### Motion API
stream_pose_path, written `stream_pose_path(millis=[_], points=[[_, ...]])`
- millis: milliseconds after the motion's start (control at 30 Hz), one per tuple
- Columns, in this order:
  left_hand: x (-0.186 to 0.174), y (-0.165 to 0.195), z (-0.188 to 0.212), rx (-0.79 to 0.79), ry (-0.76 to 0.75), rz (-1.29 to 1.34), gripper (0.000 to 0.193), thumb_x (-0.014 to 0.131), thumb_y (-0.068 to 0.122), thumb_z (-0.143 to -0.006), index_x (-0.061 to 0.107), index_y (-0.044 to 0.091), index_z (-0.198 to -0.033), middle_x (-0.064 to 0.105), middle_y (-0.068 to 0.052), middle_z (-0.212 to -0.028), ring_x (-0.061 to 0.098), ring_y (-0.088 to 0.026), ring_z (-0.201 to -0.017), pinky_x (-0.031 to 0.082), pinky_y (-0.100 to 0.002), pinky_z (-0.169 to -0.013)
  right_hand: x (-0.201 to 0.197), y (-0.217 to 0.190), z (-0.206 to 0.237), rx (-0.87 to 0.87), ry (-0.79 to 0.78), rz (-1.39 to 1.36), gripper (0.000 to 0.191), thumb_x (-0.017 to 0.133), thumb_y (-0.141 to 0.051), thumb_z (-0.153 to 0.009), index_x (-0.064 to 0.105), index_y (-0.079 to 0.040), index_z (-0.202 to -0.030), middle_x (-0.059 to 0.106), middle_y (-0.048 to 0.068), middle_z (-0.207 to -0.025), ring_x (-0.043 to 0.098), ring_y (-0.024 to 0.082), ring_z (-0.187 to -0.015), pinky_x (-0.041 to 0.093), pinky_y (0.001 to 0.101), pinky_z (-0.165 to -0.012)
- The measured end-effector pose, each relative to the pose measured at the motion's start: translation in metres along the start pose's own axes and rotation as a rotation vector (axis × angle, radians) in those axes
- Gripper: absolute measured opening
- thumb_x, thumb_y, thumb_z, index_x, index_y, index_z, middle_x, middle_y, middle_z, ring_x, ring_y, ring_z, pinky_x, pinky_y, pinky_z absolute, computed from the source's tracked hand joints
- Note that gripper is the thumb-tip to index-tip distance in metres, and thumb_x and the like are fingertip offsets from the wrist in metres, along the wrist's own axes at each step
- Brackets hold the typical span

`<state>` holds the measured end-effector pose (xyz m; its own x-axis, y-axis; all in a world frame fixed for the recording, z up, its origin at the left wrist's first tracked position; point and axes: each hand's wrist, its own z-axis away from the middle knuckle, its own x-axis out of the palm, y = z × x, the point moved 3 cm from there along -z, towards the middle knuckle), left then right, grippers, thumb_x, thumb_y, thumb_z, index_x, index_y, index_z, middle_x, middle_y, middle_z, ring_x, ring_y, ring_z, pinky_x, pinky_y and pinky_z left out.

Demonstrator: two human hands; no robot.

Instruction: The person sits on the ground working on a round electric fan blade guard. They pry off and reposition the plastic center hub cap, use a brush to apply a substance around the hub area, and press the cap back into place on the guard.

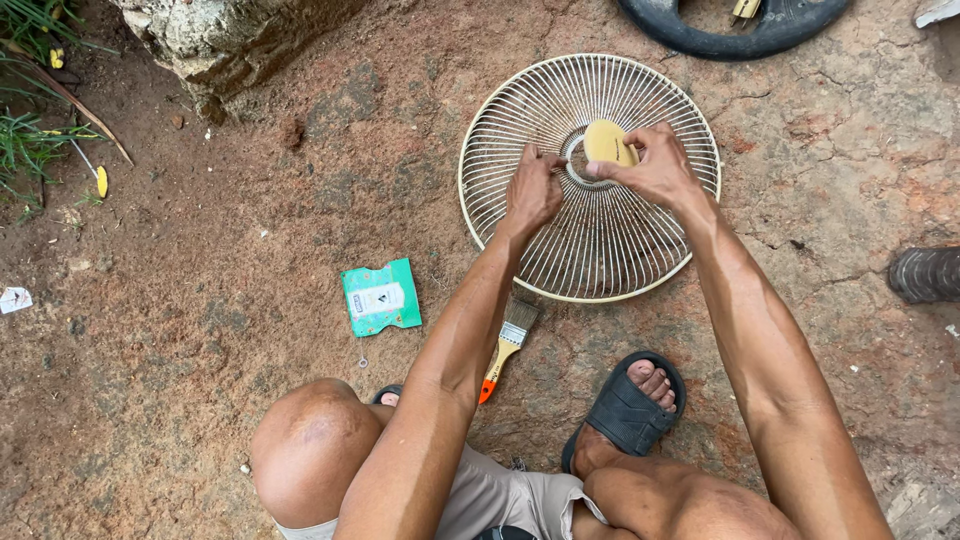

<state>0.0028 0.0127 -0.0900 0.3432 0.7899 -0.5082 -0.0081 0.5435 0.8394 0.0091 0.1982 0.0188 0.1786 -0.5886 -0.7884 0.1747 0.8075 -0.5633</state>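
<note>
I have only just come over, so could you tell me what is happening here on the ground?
A person squats on bare reddish ground over a round cream fan grille that lies flat. The right hand holds a small yellowish disc at the grille's centre ring, and the left hand pinches the wires beside it. A paintbrush and a green packet lie nearby.

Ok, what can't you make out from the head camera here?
- Fan grille hub: covered by the yellow disc and both hands.
- Left hand fingertips: curled under, grip unclear.
- Brush handle: partly behind the left forearm.
- Tyre: cut off by the top edge.
- Dark object: cut off at right.
</note>
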Motion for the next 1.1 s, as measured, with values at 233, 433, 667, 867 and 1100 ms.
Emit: stream_pose_path(millis=[233,433,667,867,1100], points=[[-0.013,0.005,-0.010,-0.277,-0.097,0.762,0.038,0.047,-0.009,-0.089,0.068,0.002,-0.119,0.067,-0.019,-0.121,0.069,-0.022,-0.099,0.062,-0.028,-0.084,0.005,-0.008,0.000,0.086,-0.065,0.051,0.075,0.085,-0.065,-0.066,0.070,0.000,-0.101,0.057,0.015,-0.107,0.060,0.026,-0.096,0.054,0.0520,-0.081],[-0.003,0.033,-0.020,-0.237,-0.105,0.950,0.031,0.054,-0.005,-0.091,0.070,-0.001,-0.116,0.072,-0.019,-0.117,0.072,-0.023,-0.096,0.063,-0.028,-0.084,-0.011,0.007,0.001,0.207,-0.220,-0.514,0.049,0.080,-0.049,-0.080,0.073,-0.008,-0.106,0.070,0.003,-0.083,0.053,0.012,-0.067,0.044,0.0278,-0.066],[0.001,0.029,-0.022,-0.232,-0.062,0.915,0.030,0.056,-0.007,-0.089,0.071,-0.001,-0.115,0.071,-0.018,-0.118,0.071,-0.023,-0.097,0.062,-0.029,-0.085,-0.007,0.016,-0.002,0.209,-0.218,-0.526,0.052,0.081,-0.049,-0.078,0.073,-0.007,-0.107,0.069,0.002,-0.080,0.054,0.009,-0.067,0.046,0.0241,-0.064],[-0.006,0.008,-0.027,-0.251,0.009,0.891,0.028,0.058,-0.007,-0.089,0.072,-0.002,-0.112,0.073,-0.020,-0.110,0.071,-0.022,-0.089,0.062,-0.029,-0.079,-0.003,0.013,-0.001,0.201,-0.169,-0.479,0.060,0.085,-0.047,-0.072,0.071,-0.005,-0.113,0.071,0.006,-0.089,0.061,0.012,-0.075,0.050,0.0264,-0.069],[-0.009,-0.008,-0.032,-0.352,0.042,0.868,0.029,0.056,-0.007,-0.089,0.073,-0.003,-0.113,0.075,-0.018,-0.101,0.064,-0.020,-0.075,0.053,-0.028,-0.060,0.009,-0.005,0.006,0.201,-0.070,-0.323,0.070,0.087,-0.049,-0.065,0.067,-0.003,-0.114,0.072,0.015,-0.103,0.072,0.021,-0.093,0.061,0.0423,-0.086]])
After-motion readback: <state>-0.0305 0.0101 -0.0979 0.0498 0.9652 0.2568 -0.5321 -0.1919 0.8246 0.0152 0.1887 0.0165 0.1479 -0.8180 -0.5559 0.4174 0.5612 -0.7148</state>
